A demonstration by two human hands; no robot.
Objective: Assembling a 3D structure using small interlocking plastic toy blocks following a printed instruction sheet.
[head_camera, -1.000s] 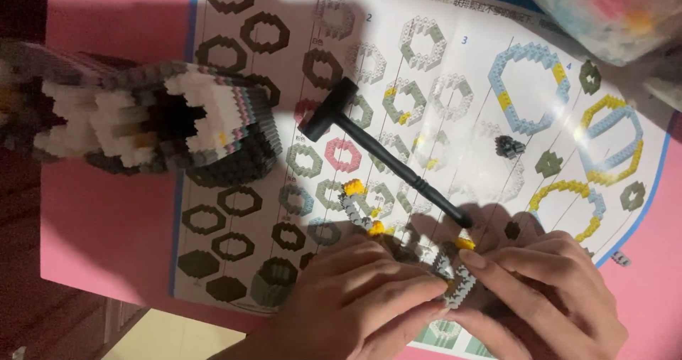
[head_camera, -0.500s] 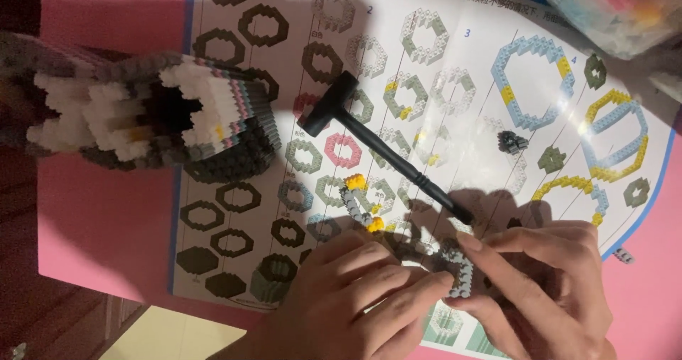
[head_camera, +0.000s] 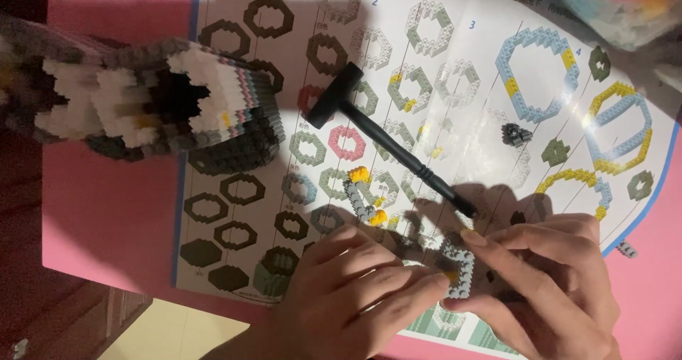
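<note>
at the far left of the frame a tall brick model (head_camera: pixel 153 108) in grey, white and black lies on its side, its hollow end facing right, parked clear of the hands so the working spot stays free. it overlaps the left edge of a big instruction sheet (head_camera: pixel 462 54) spread flat on a pink mat (head_camera: pixel 99 211); the sheet lies open under everything so its printed rings can be read while building.

near the middle a black hammer tool (head_camera: pixel 387 136) rests slantwise on the sheet, head to the upper left, handle running down toward the hands, within easy reach. just below it a short grey brick strip (head_camera: pixel 362 196) with yellow ends lies loose on the sheet.

at lower centre the left hand (head_camera: pixel 348 289) presses its fingertips against a small grey brick piece (head_camera: pixel 458 267), and the right hand (head_camera: pixel 547 282), lower right, pinches the same piece from the other side; both grips are narrow and closed on it, held low over the sheet, likely for steadiness.

right of centre a tiny dark brick cluster (head_camera: pixel 515 134) sits on the sheet. a plastic bag (head_camera: pixel 618 4) of bricks is at the upper right corner, and one stray brick (head_camera: pixel 625 248) lies on the mat.
</note>
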